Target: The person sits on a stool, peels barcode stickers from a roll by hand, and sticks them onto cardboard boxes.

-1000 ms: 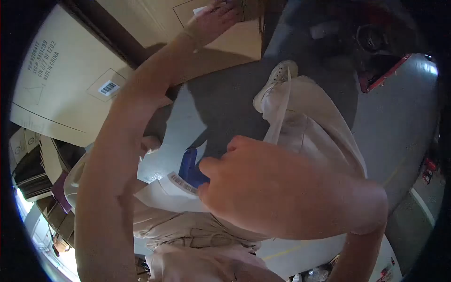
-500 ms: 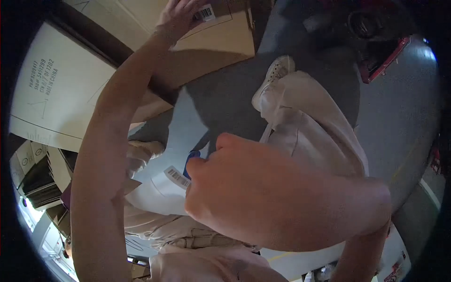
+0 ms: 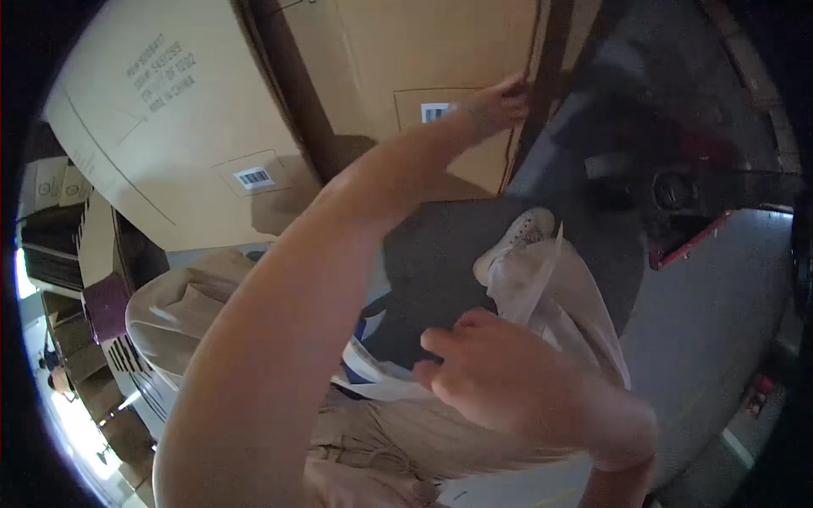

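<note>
My left hand reaches across the front of a tall brown carton and rests at its right edge, fingers stretched out. Just left of that wrist, a white barcode label sits inside a printed rectangle. My right hand is in front of my lap, fingers curled and somewhat blurred. A white label strip runs up to its fingertips from a partly hidden blue item behind my left forearm. Another thin, pale strip rises above the right hand, across my trouser leg.
On the left stands another carton with printed text and its own barcode label. Further left are stacked boxes and a purple box. Dark equipment with a red edge stands at the right on grey floor.
My left hand has moved right to the carton's edge, leaving the barcode label uncovered. My right hand has shifted right and lower. The view has swung, showing more of both cartons.
</note>
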`<state>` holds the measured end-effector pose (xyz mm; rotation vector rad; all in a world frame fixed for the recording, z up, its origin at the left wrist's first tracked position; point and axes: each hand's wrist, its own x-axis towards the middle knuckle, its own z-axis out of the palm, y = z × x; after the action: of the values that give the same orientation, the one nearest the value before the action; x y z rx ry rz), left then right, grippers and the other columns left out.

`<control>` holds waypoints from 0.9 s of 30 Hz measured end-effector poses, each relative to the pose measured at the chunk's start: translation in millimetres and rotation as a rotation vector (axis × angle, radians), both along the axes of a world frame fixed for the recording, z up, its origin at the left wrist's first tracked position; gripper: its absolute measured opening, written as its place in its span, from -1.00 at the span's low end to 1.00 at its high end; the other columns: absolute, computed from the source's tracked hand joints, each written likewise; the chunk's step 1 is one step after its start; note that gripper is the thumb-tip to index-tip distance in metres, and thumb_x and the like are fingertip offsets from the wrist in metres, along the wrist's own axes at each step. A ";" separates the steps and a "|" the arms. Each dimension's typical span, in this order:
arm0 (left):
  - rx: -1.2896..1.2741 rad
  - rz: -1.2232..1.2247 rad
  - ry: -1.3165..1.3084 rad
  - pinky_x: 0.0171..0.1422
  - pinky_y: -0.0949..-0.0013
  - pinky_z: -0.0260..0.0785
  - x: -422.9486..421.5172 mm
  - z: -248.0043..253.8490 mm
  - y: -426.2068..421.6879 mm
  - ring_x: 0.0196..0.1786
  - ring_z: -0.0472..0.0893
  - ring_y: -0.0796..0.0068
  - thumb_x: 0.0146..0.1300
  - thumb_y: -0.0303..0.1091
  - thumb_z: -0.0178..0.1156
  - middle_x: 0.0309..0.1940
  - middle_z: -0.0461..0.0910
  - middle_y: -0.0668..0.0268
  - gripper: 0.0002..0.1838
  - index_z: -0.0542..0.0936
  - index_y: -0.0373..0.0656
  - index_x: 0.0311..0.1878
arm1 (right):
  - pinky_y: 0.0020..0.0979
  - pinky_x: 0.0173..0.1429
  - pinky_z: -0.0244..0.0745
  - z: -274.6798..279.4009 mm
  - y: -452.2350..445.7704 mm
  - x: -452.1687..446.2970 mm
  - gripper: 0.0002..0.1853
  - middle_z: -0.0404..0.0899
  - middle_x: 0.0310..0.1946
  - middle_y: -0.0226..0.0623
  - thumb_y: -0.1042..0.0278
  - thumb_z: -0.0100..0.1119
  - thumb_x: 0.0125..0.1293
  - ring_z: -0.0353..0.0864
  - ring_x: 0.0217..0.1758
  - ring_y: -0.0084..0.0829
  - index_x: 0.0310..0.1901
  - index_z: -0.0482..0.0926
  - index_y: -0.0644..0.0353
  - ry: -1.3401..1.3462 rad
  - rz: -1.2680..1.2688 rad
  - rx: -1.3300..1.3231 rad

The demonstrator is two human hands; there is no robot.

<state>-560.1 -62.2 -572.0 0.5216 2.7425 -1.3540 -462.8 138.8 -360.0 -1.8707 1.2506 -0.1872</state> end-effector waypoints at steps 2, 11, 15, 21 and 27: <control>0.126 0.036 -0.103 0.47 -0.06 -0.43 -8.5 -12.9 5.7 0.38 0.03 0.42 0.24 0.12 -0.12 0.31 0.10 0.55 -0.46 0.19 0.24 0.27 | -0.35 -0.05 0.33 -4.7 -1.8 1.6 -0.87 0.41 -0.32 -0.29 0.39 0.03 0.06 0.48 -0.26 -0.33 -0.36 0.51 0.20 -0.001 0.013 0.023; 0.410 -0.005 -0.082 0.37 0.31 -0.06 2.9 -6.5 -43.0 0.13 0.35 0.33 -0.01 0.17 0.15 -0.09 0.53 0.35 -0.55 0.61 0.02 -0.23 | -0.34 -0.02 0.34 2.3 1.0 -1.9 -0.89 0.45 -0.36 -0.31 0.45 0.05 -0.05 0.50 -0.22 -0.37 -0.43 0.52 0.16 0.075 -0.112 -0.013; 0.391 0.329 -0.300 0.20 0.31 0.08 50.9 29.0 -68.6 -0.04 0.42 0.38 -0.05 0.25 0.13 -0.30 0.55 0.42 -0.52 0.64 0.01 -0.40 | -0.37 -0.04 0.35 3.9 -1.7 3.9 -0.90 0.46 -0.38 -0.32 0.48 0.05 -0.05 0.51 -0.25 -0.36 -0.44 0.53 0.16 0.097 -0.082 0.018; 0.350 0.553 -0.130 0.20 0.38 0.08 141.6 37.2 -128.5 -0.02 0.44 0.41 -0.04 0.13 0.19 -0.30 0.59 0.37 -0.60 0.65 0.01 -0.33 | -0.38 -0.04 0.37 6.1 -3.2 8.4 -0.86 0.47 -0.36 -0.31 0.51 0.08 -0.08 0.51 -0.25 -0.35 -0.41 0.53 0.18 0.151 -0.045 -0.017; 0.116 0.828 -0.137 0.24 0.34 0.09 161.3 42.0 -165.8 -0.01 0.42 0.41 0.13 0.09 0.08 -0.29 0.56 0.41 -0.62 0.63 -0.01 -0.31 | -0.38 -0.10 0.42 10.5 -11.7 20.8 -0.85 0.51 -0.26 -0.26 0.52 0.08 -0.03 0.54 -0.22 -0.33 -0.35 0.55 0.20 0.187 -0.053 -0.066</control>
<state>-398.8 -228.0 -530.0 -0.4689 2.4503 -0.8997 -442.0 127.1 -349.5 -1.9481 1.4366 -0.0838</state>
